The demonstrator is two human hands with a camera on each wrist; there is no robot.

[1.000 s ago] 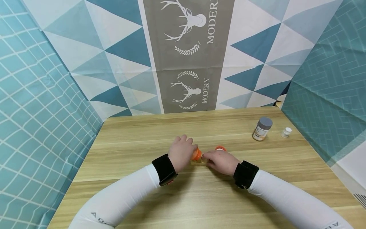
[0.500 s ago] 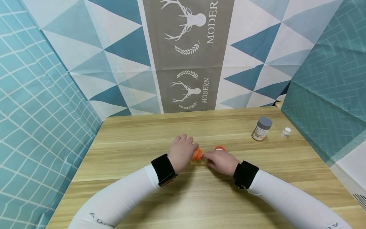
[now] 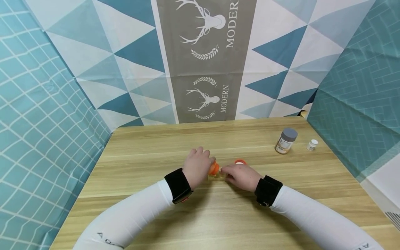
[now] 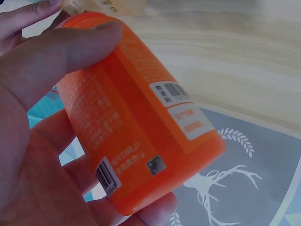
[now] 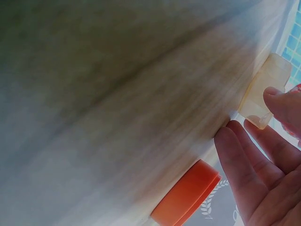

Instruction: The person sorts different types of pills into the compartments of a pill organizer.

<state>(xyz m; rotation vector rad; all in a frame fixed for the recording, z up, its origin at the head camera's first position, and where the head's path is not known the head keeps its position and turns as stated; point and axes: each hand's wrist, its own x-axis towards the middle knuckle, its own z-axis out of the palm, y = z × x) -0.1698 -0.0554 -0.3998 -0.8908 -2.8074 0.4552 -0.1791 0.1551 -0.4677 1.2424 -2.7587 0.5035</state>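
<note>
My left hand (image 3: 197,168) grips an orange bottle (image 4: 141,117) with printed labels and barcodes, fingers round one side and thumb near its neck. The bottle is tilted, its neck end toward a small translucent pale-yellow plastic box (image 5: 267,87) at the middle of the table. Dark lettering shows on this box (image 4: 113,5) in the left wrist view. My right hand (image 3: 245,177) holds the box's right end between thumb and fingers. Just behind that hand lies an orange cap (image 3: 240,162), pale inside. The bottle's mouth is hidden from clear view.
A brown-and-white jar with a grey lid (image 3: 286,140) stands at the back right of the wooden table (image 3: 150,149). Farther right is a small white bottle (image 3: 312,144) near the table's edge. Patterned cloths hang behind and at both sides.
The left hand and orange bottle shift slightly back and forth, ending a little to the left. My right hand, the box and the cap stay in place.
</note>
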